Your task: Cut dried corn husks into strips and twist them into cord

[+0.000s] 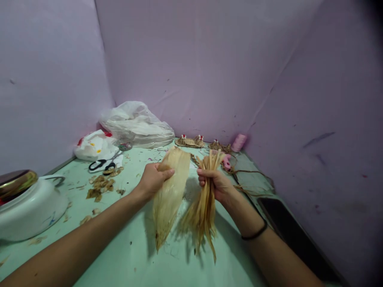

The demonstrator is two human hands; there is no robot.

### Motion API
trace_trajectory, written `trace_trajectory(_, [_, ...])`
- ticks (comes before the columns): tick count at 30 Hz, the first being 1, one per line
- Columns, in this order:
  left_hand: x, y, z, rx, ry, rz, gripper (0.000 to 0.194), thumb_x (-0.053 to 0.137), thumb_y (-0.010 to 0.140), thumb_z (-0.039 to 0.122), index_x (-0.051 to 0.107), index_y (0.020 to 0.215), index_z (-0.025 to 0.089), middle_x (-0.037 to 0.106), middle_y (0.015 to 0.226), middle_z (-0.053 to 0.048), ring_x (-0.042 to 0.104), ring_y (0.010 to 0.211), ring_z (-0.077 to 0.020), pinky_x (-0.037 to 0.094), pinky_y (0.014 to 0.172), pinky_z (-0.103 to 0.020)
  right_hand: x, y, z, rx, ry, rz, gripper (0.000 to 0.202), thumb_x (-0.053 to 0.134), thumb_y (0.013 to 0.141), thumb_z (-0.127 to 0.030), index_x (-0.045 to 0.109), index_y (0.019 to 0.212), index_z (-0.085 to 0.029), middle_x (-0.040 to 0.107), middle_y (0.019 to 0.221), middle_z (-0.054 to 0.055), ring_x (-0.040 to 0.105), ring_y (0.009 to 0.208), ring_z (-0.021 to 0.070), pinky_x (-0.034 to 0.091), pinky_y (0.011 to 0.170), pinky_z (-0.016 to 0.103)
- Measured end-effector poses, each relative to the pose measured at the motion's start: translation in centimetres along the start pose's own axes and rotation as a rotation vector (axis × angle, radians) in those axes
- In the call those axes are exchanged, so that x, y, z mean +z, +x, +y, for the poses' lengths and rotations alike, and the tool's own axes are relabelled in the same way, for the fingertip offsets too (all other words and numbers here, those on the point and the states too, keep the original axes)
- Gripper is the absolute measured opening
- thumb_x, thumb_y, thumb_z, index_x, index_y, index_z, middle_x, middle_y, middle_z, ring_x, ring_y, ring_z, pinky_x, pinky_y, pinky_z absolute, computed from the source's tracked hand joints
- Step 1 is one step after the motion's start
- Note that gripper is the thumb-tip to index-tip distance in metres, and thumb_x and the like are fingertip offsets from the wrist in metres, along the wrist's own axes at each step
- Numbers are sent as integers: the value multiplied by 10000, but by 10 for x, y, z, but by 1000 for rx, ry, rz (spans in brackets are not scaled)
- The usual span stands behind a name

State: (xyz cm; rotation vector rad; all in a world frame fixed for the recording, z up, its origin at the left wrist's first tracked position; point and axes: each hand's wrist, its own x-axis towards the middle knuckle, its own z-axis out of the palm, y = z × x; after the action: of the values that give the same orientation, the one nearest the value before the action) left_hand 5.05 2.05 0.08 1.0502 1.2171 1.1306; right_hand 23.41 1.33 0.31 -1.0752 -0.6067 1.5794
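Note:
A broad, pale dried husk (171, 195) hangs point down from my left hand (154, 179), its upper edge pinched between thumb and fingers. My right hand (217, 182) is closed round a bundle of narrow, tan husk strips (206, 207). The strips' cut ends stick up above the fist and their frayed lengths hang below it. Both hands are raised over the green tabletop (119, 251), with a small gap between the husk and the bundle.
Black-handled scissors (104, 164) and husk scraps (101, 186) lie left. A white pot (32, 209) stands far left. Plastic bags (137, 125), woven pieces (190, 142), pink thread (239, 142) and a pink tool (226, 162) are at the back. A dark phone-like slab (295, 235) lies right.

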Motion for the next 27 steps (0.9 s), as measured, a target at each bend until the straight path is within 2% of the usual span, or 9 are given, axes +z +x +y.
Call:
trace_trajectory(2, [2, -3, 1, 34, 17, -22, 261, 729, 452, 284, 605, 608, 115, 590, 519, 16, 500, 444, -109, 398, 444, -227, 9, -3, 10, 24, -15, -20, 168, 662, 536, -45, 557, 640, -125, 531, 474, -33, 432, 369, 40, 334, 309, 124])
trace_trajectory(6, [4, -6, -1, 97, 64, -68, 232, 720, 487, 285, 608, 595, 113, 575, 515, 23, 482, 445, -95, 375, 429, -208, 19, -11, 19, 42, -37, -28, 176, 661, 506, -57, 585, 656, -113, 553, 473, -30, 439, 363, 49, 356, 331, 148])
trace_trajectory(14, [9, -10, -7, 79, 42, -127, 199, 705, 515, 268, 605, 590, 113, 568, 507, 26, 470, 442, -86, 374, 431, -200, 21, -10, 27, -30, -103, -26, 277, 669, 438, -107, 585, 701, -124, 562, 498, -38, 459, 381, 70, 355, 353, 180])
trace_trajectory(20, [10, -11, -8, 111, 85, -135, 189, 687, 529, 276, 599, 583, 118, 542, 506, 37, 442, 449, -76, 358, 439, -196, 20, -7, 34, -112, -217, 78, 99, 573, 446, -108, 496, 492, -150, 422, 352, -65, 365, 319, 54, 292, 328, 185])
trace_trajectory(24, [10, -10, -8, 157, 179, -68, 171, 650, 555, 252, 537, 507, 133, 458, 445, 61, 376, 419, -55, 287, 411, -182, 18, -3, 38, -169, -216, 147, 90, 555, 463, -111, 484, 484, -163, 448, 365, -54, 400, 341, 75, 319, 341, 197])
trace_trajectory(27, [7, -6, -8, 137, 182, -34, 157, 641, 555, 243, 532, 514, 137, 448, 432, 66, 365, 405, -54, 269, 398, -182, 13, 3, 30, -126, -136, 196, 83, 548, 484, -105, 503, 522, -163, 514, 407, -23, 482, 388, 112, 395, 383, 218])
